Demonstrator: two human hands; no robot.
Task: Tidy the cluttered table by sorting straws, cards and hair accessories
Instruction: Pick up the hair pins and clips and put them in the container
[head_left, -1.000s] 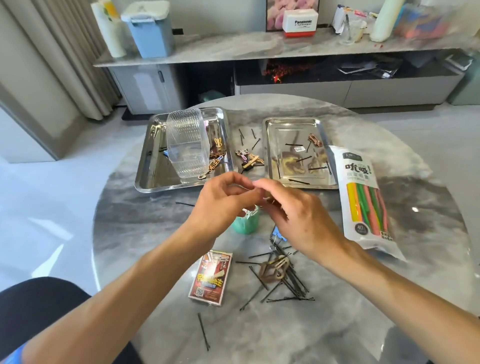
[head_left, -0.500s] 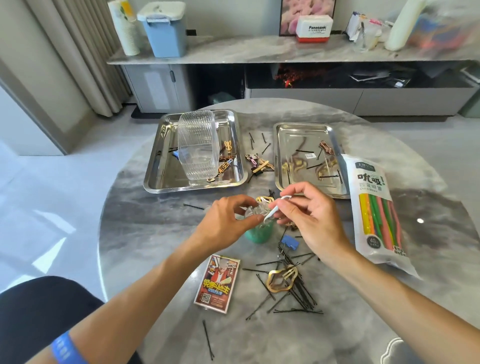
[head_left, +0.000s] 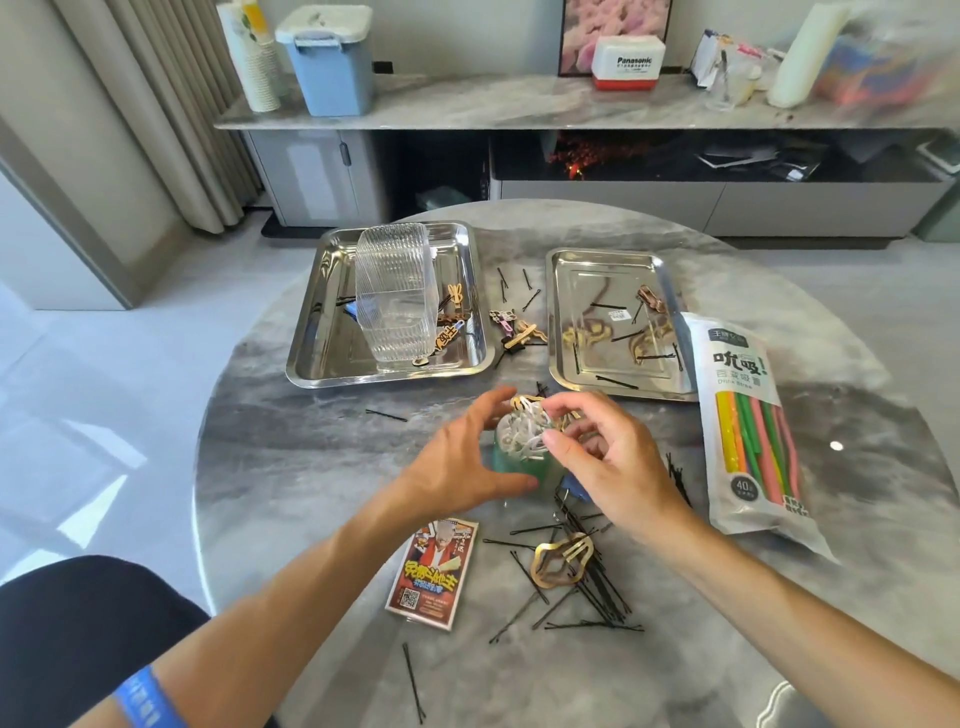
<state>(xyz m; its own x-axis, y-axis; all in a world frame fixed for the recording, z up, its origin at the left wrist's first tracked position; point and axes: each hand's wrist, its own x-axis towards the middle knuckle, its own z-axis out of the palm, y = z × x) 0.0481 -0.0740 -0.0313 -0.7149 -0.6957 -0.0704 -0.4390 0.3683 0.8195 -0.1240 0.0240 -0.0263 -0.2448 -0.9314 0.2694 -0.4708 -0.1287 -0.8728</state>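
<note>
Sat mid-table, right between both hands: small green translucent cup, crammed with white curved clips, gold cut-out clip perched at the rim. Looked feather-light and top-heavy, smooth plastic, likely to tip or slide on the polished grey marble table. Best taken low around the wall, never by the loose heap on top. Left hand wrapped round the cup's left side, thumb underneath, fingers curved up to the rim. Right hand hung over the top, fingers curled in close; pinching a clip or empty, could not be told.

Just nearer: gold scalloped hair clip lying on a scatter of thin black bobby pins, and a red printed card pack. To the right, white bag of coloured straws. Beyond, two steel trays: left tray carrying a clear ribbed plastic box, right tray dotted with pins and clips.
</note>
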